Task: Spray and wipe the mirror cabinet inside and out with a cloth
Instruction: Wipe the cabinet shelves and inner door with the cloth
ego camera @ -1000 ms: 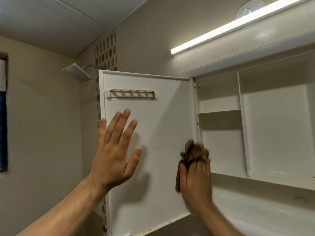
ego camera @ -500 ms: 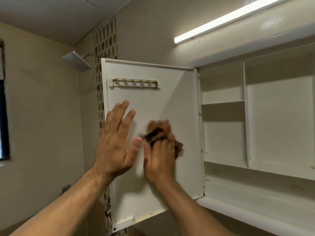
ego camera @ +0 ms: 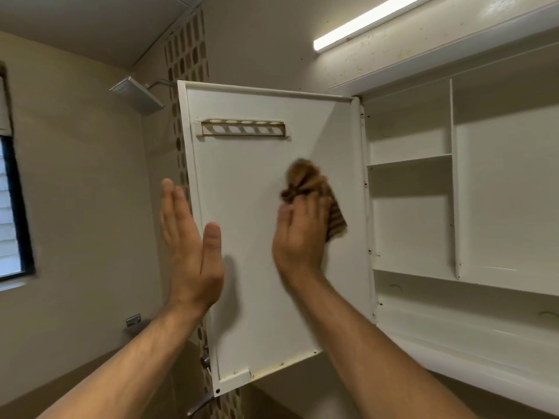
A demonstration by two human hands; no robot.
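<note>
Against the open door (ego camera: 257,267), right hand (ego camera: 299,237) grips cloth (ego camera: 314,189); left hand (ego camera: 190,246) flat, fingers spread.

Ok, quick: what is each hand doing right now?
Left hand: open, flat at the door edge, holding nothing.
Right hand: closed on the brown cloth.

Right hand (ego camera: 302,237) pressing cloth (ego camera: 314,189) against door (ego camera: 257,297)
</note>
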